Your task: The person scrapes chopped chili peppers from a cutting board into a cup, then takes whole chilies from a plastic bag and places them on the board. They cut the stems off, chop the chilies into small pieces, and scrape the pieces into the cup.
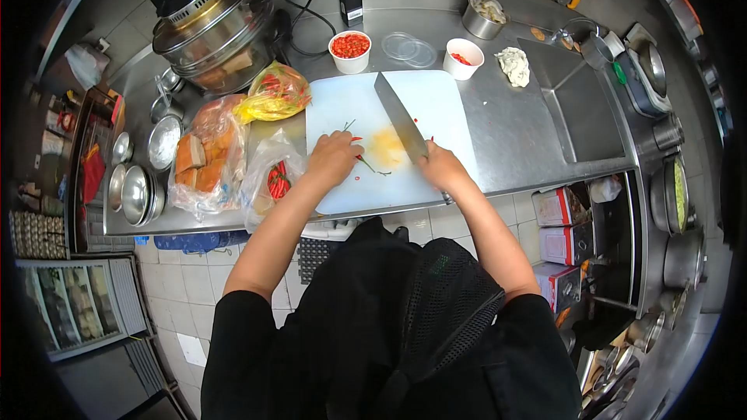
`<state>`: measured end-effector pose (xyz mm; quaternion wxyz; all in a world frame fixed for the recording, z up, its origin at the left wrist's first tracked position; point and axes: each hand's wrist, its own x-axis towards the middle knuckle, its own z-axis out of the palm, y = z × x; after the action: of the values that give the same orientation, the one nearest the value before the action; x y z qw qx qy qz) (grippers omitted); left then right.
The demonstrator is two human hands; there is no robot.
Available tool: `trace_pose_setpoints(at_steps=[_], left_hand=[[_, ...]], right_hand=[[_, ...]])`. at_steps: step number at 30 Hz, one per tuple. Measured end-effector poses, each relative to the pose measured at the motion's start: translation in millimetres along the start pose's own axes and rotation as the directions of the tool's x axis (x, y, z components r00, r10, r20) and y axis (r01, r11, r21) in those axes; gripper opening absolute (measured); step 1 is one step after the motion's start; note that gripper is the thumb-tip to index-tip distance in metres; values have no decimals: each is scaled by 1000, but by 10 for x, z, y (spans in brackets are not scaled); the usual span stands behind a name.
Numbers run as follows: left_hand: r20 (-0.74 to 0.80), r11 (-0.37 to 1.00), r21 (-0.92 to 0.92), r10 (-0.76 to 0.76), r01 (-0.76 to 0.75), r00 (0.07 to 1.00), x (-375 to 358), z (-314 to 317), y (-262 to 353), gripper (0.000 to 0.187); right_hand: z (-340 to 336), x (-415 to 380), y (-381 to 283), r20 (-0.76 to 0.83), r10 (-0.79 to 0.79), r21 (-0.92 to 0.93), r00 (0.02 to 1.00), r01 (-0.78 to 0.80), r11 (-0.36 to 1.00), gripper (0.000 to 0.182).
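Observation:
On a white cutting board (436, 97) my right hand (443, 168) is closed round the handle of a large kitchen knife (401, 118). The blade points away from me and slants to the left. My left hand (333, 159) rests on the board with curled fingers over red chili peppers (357, 140), which it partly hides. Green chili stems (373, 167) stick out beside the fingers. A yellowish stain marks the board between both hands. Just left of the board, a clear plastic bag (261, 179) holds more red chilies.
Behind the board stand a tub of chopped chili (350, 45), round lids (408, 49) and a second white tub (464, 70). To the left are a yellow bag (274, 93), a bag of bread-like blocks (204, 162) and metal bowls (136, 194). A crumpled cloth (513, 67) lies near the sink (580, 109).

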<state>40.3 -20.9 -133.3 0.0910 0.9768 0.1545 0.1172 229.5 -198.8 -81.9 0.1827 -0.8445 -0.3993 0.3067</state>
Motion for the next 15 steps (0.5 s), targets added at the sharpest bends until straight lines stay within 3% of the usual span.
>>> trace_pose_setpoints(at_steps=[4, 6, 7, 9, 10, 12, 13, 15], left_hand=[[-58, 995, -43, 85, -88, 995, 108, 4, -13, 17], [-69, 958, -269, -125, 102, 990, 165, -21, 8, 10], [-66, 958, -268, -123, 101, 990, 169, -37, 36, 10], [-20, 680, -667, -424, 304, 905, 157, -57, 99, 12], [-19, 682, -666, -421, 303, 907, 144, 7, 101, 12], [167, 384, -820, -547, 424, 820, 108, 136, 126, 20], [169, 385, -819, -546, 425, 821, 80, 157, 153, 20], [271, 484, -634, -592, 603, 759, 32, 161, 223, 26]], right_hand=[[7, 7, 12, -1, -7, 5, 1000, 7, 1000, 29], [6, 0, 0, 3, -2, -10, 1000, 2, 1000, 29], [17, 5, 14, 3, -1, -7, 1000, 1, 1000, 29], [31, 19, 42, -1, -19, -8, 1000, 19, 1000, 29], [30, 19, 44, -3, -18, -6, 1000, 18, 1000, 29], [25, 11, 39, -2, -15, 1, 1000, 15, 1000, 30], [21, 8, 37, -2, -13, 3, 1000, 13, 1000, 30], [18, 11, 26, -1, -10, -10, 1000, 10, 1000, 29]])
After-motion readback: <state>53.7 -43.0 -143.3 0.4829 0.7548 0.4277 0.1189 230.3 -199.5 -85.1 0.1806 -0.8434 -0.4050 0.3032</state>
